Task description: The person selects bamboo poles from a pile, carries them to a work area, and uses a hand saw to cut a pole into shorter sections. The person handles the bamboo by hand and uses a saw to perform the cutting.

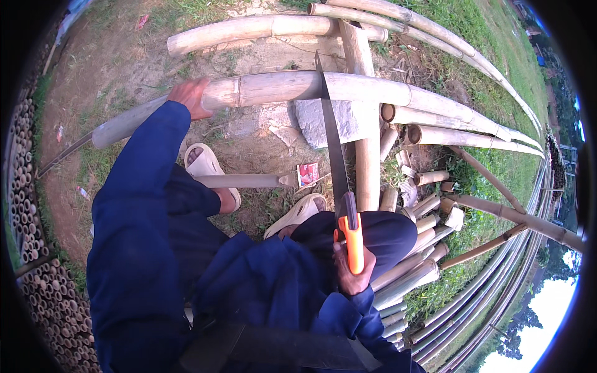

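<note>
A long pale bamboo pole [273, 89] lies crosswise in front of me, resting on another bamboo pole [367, 168] that runs away from me. My left hand [191, 98] is wrapped over the crosswise pole, left of its middle. In my right hand [356, 271] is a hand saw [333, 133], gripped by its orange and black handle. The blade points away from me and lies across the pole, its tip reaching past the far side. Whether the teeth have cut into the bamboo I cannot tell.
A grey stone block [329, 121] sits under the pole. Another bamboo length [249, 30] lies beyond. Several short bamboo offcuts [410, 273] are heaped at my right. Stacked bamboo [59, 304] stands at far left. My sandalled feet are close by, with a small red packet [308, 174] between them.
</note>
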### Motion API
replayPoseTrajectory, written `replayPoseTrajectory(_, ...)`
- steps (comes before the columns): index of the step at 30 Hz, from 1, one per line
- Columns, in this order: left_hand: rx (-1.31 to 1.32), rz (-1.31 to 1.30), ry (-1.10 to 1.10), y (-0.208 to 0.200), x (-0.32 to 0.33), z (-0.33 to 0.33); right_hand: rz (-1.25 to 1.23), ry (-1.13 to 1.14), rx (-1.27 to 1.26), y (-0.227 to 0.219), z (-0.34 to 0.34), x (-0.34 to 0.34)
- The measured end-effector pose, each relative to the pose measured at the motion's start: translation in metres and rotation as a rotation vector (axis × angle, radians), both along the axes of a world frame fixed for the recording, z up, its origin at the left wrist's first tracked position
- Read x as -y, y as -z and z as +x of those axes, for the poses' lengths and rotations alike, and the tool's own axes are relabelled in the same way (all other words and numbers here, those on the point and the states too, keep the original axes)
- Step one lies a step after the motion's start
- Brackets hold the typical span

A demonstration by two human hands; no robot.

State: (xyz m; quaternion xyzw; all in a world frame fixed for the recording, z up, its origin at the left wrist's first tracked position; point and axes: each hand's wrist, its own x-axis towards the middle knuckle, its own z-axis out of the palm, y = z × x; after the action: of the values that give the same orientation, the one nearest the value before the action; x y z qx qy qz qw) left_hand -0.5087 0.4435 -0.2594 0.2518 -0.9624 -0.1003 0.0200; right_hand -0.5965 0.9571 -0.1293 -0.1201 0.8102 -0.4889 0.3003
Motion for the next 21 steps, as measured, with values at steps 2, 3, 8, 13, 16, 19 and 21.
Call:
replayPoseTrajectory(2, 0.013, -0.031, 0.006, -0.008, -0.003, -0.005, -0.015, -0.022, -0.046, -0.002, -0.006, 0.009)
replayPoseTrajectory(3, 0.019, -0.022, 0.006, -0.007, -0.001, -0.011, -0.023, -0.031, -0.069, -0.001, -0.013, 0.018)
replayPoseTrajectory(8, 0.052, 0.043, -0.001, 0.002, 0.009, -0.003, -0.160, -0.102, -0.157, 0.050, -0.077, 0.133)
replayPoseTrajectory(13, -0.024, -0.056, -0.009, 0.009, 0.009, 0.006, -0.079, -0.073, -0.065, 0.004, -0.015, 0.026)
replayPoseTrajectory(16, -0.047, -0.061, 0.013, 0.007, -0.005, -0.002, -0.072, -0.043, -0.125, 0.001, -0.013, 0.028)
replayPoseTrajectory(19, -0.025, -0.022, -0.018, 0.005, -0.002, -0.007, -0.166, -0.046, -0.213, 0.038, -0.063, 0.111)
replayPoseTrajectory(21, 0.019, -0.009, -0.049, 0.012, 0.004, 0.002, -0.266, -0.118, -0.229, 0.052, -0.080, 0.140)
